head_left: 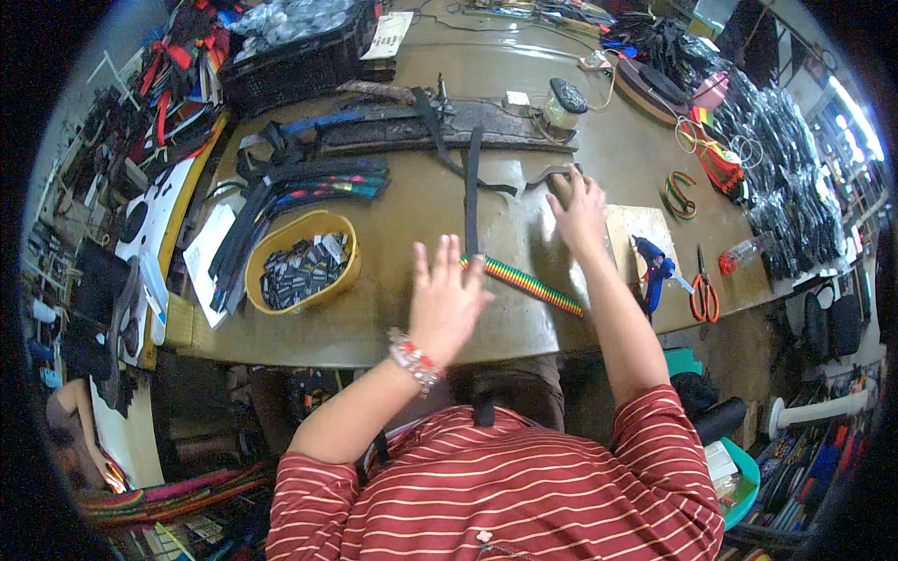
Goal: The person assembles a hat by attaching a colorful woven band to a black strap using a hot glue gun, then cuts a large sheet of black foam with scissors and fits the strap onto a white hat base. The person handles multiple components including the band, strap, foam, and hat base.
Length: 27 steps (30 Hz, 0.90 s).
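My left hand lies flat with its fingers spread, over the meeting point of a black strap and a braided green, yellow and red cord. Whatever is under that palm is hidden. Farther right, my right hand reaches forward, thumb and fingers apart, its fingertips at the end of a thin black strip. Whether those fingertips press on the strip is too small to tell. A second black strap slants across the first one.
A yellow tub of small black pieces stands left, beside bundled straps. Behind lies a dark plank with a lidded jar. Orange-handled scissors, a blue tool and a coiled cord lie right.
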Tool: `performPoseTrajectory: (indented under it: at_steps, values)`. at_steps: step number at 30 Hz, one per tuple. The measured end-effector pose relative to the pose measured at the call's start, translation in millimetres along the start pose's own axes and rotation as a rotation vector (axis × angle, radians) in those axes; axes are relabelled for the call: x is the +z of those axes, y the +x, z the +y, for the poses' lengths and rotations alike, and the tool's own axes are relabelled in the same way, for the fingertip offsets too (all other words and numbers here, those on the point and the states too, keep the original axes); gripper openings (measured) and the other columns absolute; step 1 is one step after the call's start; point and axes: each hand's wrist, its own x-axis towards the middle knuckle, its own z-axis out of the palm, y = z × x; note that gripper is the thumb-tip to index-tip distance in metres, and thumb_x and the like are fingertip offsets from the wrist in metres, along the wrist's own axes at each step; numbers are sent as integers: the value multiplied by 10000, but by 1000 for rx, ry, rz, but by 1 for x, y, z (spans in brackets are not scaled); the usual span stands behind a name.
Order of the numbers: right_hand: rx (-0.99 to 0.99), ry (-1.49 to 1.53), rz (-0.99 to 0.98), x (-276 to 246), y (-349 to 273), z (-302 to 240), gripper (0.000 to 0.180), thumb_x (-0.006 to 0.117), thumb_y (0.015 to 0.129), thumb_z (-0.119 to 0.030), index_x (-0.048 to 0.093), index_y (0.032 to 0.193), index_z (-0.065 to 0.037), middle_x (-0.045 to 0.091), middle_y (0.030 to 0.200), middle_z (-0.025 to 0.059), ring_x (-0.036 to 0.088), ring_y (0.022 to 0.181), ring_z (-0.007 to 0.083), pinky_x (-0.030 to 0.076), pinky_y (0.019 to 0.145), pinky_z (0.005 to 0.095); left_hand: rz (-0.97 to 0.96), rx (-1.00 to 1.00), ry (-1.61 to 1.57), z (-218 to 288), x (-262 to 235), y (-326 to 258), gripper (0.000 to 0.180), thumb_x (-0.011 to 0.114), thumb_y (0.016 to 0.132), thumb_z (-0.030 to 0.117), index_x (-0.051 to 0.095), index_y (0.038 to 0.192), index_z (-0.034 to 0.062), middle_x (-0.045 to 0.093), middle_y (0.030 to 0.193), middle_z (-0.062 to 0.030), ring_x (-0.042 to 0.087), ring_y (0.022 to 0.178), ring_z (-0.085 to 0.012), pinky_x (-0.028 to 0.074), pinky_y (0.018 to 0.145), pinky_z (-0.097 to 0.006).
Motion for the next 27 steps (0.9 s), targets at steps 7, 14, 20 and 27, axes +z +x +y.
performPoseTrajectory:
  at_steps: [7,14,20,27]
  values:
    - [402,264,-408,-81,-14,-17,474,487,941,-242,376,1402,-259,629,993,211,599,869,389,485,793,429,-248,13,-260,29,8,-27,717,381,798,744,339,1414,381,171,1446,-355,147,1358,-499,60,1072,-635]
    - [244,329,-673,-141,-136,-84,512,543,915,-179,379,1399,-214,621,1017,243,603,919,427,491,747,494,-164,108,-424,38,8,-56,750,563,729,694,391,1388,380,98,1462,-352,109,1370,-496,108,1080,-609]
    - [58,522,-329,-156,-147,-92,466,540,911,-218,423,1362,-223,624,938,250,619,790,433,502,665,498,-259,87,-438,37,2,-53,740,588,731,665,392,1386,384,84,1459,-361,98,1377,-483,128,1099,-563]
    - [249,619,-452,-131,-139,-55,460,543,913,-173,449,1359,-237,617,1085,220,614,932,381,481,819,425,-18,94,-516,42,15,-63,496,667,753,484,622,1166,213,269,1419,-256,247,1311,-449,236,1063,-531]
